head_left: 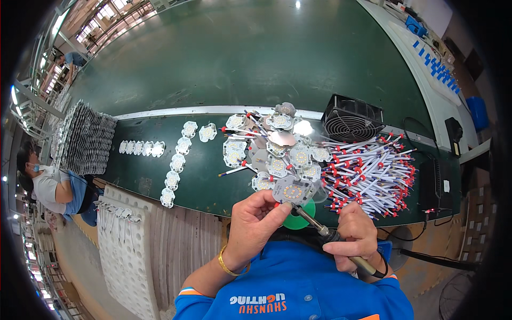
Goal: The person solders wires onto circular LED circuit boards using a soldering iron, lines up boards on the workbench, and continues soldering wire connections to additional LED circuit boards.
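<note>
L hand (255, 220) pinches a grey LED board (292, 191) by its near rim, thumb on top, no gap left; prob gripped there so the LED face is up and uncovered. A red bit shows by the thumb; can't tell if a wire's pinched too. R hand (353, 234) is closed round the handle of a soldering iron (324, 231), likely well back to spare the fingers heat; tip's at the board's near rim, contact unclear. Board is held up by the near edge of the bench (205, 178), just on the near side of a loose board heap (277, 152), w/ a green round thing (297, 220) partly hidden below. White wires (368, 176) w/ red bands lie piled to the R, presumably for easy reach. Black fan (349, 124) stands by the metal strip along the back, grille facing the person, maybe for fumes. L of the heap, a line of boards (177, 162) runs toward the near edge, plus a short row (141, 148) farther L, prob single file for easy counting; tall stack (85, 138) at the bench's L end, piled to save room, I'd guess
</note>
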{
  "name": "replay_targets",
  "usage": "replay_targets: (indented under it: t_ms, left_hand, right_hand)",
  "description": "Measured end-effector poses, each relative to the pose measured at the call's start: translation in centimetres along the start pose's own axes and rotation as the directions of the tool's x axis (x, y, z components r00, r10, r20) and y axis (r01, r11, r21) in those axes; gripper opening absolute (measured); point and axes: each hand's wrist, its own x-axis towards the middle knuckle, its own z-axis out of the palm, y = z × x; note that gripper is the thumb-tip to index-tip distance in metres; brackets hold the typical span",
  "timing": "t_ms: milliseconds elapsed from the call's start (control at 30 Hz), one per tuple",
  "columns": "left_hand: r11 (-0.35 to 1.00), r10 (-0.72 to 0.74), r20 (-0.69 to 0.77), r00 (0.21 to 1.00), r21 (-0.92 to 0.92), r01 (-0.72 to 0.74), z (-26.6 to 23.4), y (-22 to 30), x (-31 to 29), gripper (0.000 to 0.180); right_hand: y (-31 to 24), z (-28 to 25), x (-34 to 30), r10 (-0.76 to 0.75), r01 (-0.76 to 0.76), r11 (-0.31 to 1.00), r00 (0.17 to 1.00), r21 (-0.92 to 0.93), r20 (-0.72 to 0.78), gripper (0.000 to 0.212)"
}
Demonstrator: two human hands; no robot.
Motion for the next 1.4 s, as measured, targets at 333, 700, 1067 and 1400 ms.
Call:
replay_targets:
  t_ms: [333,700,1067,1400]
  left_hand:
    - [1.000,-0.018,-0.073,0.997,-0.025,0.017,0.1,-0.2,0.5,0.010]
    - [0.985,-0.124,-0.021,0.992,-0.124,0.121,-1.0,-0.4,1.3,0.010]
    - [0.999,-0.043,-0.024,0.999,-0.017,0.043,-1.0,0.1,0.7,0.009]
    - [0.999,0.035,0.013,0.999,0.040,-0.036,-0.3,0.4,-0.3,0.015]
  right_hand:
    - [1.0,0.5,0.3,-0.064,0.065,0.996,0.998,-0.063,0.013,0.044]
    - [1.0,-0.1,0.8,-0.022,0.024,1.000,0.996,0.012,-0.092,0.034]
    - [0.9,0.2,1.1,-0.010,0.013,0.998,0.998,0.057,-0.058,0.039]
    - [-0.1,-0.6,0.7,-0.057,0.070,0.987,0.994,0.144,-0.089,0.033]
